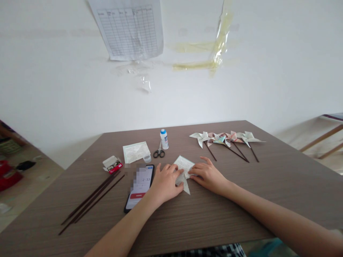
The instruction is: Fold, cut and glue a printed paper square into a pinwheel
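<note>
A piece of printed paper, cut and partly folded with a pointed flap toward me, lies on the table between my hands. My left hand grips its left side, thumb and fingers bent over the paper. On the right edge, the fingertips of my right hand press together on a fold, with one finger raised. Both hands cover parts of the paper. A phone showing a timer lies beside my left forearm.
Scissors and a blue-capped glue bottle stand behind the paper, near a stack of paper sheets and a small clear cup. Brown sticks and an opened small box lie left. Several pinwheels lie back right.
</note>
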Demonstrator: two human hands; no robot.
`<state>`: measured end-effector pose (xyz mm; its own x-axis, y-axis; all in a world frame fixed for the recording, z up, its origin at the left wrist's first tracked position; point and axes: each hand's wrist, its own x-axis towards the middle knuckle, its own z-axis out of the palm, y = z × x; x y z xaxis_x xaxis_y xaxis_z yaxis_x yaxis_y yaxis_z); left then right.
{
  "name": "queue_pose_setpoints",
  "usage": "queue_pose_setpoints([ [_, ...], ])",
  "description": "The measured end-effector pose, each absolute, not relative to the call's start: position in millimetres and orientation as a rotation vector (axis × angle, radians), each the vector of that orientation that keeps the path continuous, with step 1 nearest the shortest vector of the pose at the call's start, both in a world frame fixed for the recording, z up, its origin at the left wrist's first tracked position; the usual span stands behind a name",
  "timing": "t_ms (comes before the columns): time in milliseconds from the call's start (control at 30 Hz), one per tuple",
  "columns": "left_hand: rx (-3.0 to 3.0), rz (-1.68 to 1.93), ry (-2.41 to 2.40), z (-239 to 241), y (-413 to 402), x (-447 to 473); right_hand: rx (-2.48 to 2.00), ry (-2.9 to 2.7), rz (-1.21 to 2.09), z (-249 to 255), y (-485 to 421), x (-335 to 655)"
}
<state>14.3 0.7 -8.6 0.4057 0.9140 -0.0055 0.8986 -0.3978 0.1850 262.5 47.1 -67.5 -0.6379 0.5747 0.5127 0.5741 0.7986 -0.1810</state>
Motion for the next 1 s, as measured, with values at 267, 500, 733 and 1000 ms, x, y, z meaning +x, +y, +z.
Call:
queue_pose_setpoints([
  [267, 2.478, 0.245, 1.651, -16, -3, 13, -0.845, -2.429, 0.034, -67, 47, 263],
  [500, 2.506, 0.221, 1.653, -13, -4, 14, -0.864, -2.422, 0.073, -62, 45, 262],
  [733, 2.504, 0.119, 1.636, -7, 0, 16, -0.848, -2.417, 0.071, -65, 46, 263],
  [1000, 2.498, 0.116, 1.637, -6, -1, 16, -0.858, -2.433, 0.060, -66, 46, 263],
])
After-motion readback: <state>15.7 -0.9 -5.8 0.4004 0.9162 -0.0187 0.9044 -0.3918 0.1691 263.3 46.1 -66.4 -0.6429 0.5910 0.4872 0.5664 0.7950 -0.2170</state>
